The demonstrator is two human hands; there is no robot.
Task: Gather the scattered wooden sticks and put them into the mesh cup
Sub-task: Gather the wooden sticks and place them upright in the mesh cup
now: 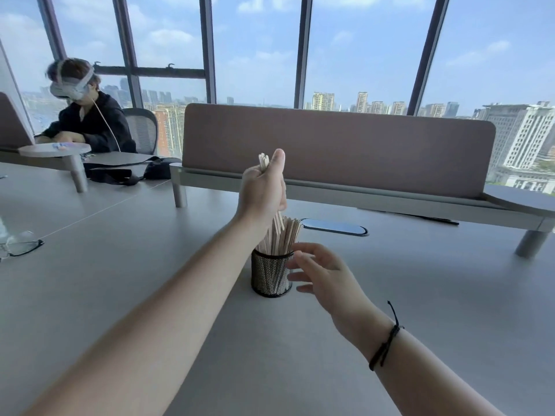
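Most sticks: already standing in the mesh cup [271, 274], fanned out above its rim, toward 1 o'clock.
Mesh cup: upright on the grey table [420, 295], near the middle of the view.
Last bundle: a small bunch of wooden sticks [263, 162] is gripped in the left hand [262, 190] at 12 o'clock from the cup; their lower ends point down among the sticks already in the cup, and whether they have entered it I cannot tell.
Left hand: fingers curled round the bundle, thumb up along it.
Right hand [326, 276]: at 3 o'clock of the cup, fingers loosely spread and holding nothing; fingertips at or just beside the cup's wall, contact unclear.
Loose sticks on the table: none visible.
Judgement: the task looks nearly done; what seems left is releasing this bundle into the cup.
Elsewhere: glasses [21, 246] lie at 9 o'clock, well apart.
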